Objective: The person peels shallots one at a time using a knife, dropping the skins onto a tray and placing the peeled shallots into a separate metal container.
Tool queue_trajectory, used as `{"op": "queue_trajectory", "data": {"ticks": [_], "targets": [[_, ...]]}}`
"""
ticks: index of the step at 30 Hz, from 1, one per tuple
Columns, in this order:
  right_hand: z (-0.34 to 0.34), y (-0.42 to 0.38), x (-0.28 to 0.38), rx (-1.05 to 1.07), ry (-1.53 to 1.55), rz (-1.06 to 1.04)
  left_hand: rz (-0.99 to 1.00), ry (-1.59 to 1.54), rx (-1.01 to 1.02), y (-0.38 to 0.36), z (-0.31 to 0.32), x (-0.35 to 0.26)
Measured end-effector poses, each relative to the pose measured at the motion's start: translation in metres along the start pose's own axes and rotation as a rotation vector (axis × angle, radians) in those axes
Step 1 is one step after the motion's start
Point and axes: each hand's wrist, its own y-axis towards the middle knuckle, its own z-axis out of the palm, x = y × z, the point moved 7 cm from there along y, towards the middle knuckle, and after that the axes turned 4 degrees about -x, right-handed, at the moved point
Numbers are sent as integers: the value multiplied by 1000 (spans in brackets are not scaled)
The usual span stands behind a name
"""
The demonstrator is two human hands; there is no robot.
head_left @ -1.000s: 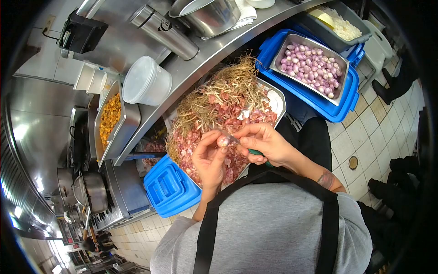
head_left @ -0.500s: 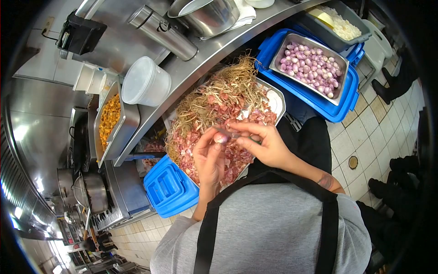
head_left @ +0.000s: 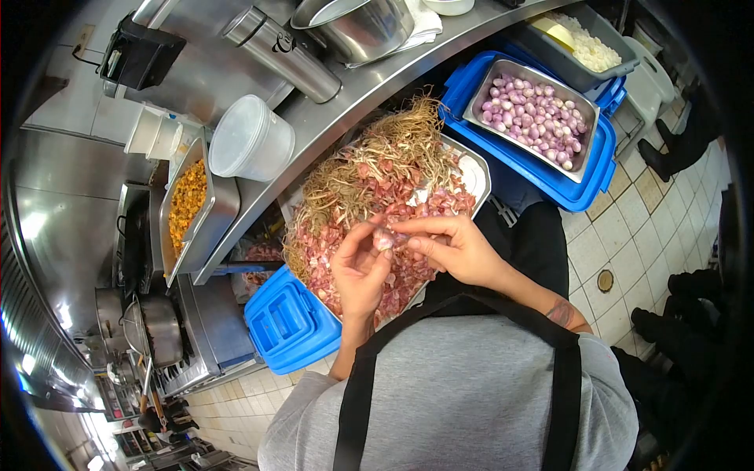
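My left hand (head_left: 359,268) pinches a shallot (head_left: 382,239) between thumb and fingertips, over a wide tray (head_left: 481,188). Part of the shallot's pale purple surface shows. From the other side, my right hand (head_left: 455,247) has its thumb and forefinger closed right at the shallot. A small knife seems to lie in that hand, mostly hidden by the fingers. Beneath both hands, the tray is heaped with reddish shallot skins (head_left: 322,263) and a tangle of dry, stringy roots (head_left: 353,177).
At upper right, a steel pan of peeled shallots (head_left: 534,118) sits on a blue lid (head_left: 577,195). Another blue lid (head_left: 290,322) is at lower left. A steel counter (head_left: 314,129) carries a white tub (head_left: 251,141) and a steel flask (head_left: 290,59). Other people's legs (head_left: 679,133) show at right.
The shallot has turned slightly in my left fingers. My right fingertips have shifted closer around it, and the dark green handle glimpsed in my right hand is now hidden.
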Motion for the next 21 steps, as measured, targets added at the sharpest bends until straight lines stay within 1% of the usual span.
{"op": "queue_trajectory", "data": {"ticks": [2, 4, 8, 12, 14, 17, 18, 21], "targets": [[-5, 2, 2, -90, 59, -53, -58, -19, -35, 1, 0, 2], [-12, 4, -1, -173, 107, -94, -42, -73, -19, 3, -4, 7], [-27, 9, -10, -260, 51, -196, -16, -112, -31, 9, -8, 7], [-31, 6, 0, -330, -289, -190, -16, -117, -118, 7, -21, 14], [-26, 6, 3, -310, -455, -193, -15, -136, -134, 6, -24, 16], [-18, 6, 2, -267, -533, -363, -35, -158, -137, 6, -24, 16], [-12, 5, 8, -225, -508, -343, -32, -144, -126, 6, -23, 17], [-2, 4, 12, -120, -543, -376, -28, -118, -110, 6, -22, 16]]}}
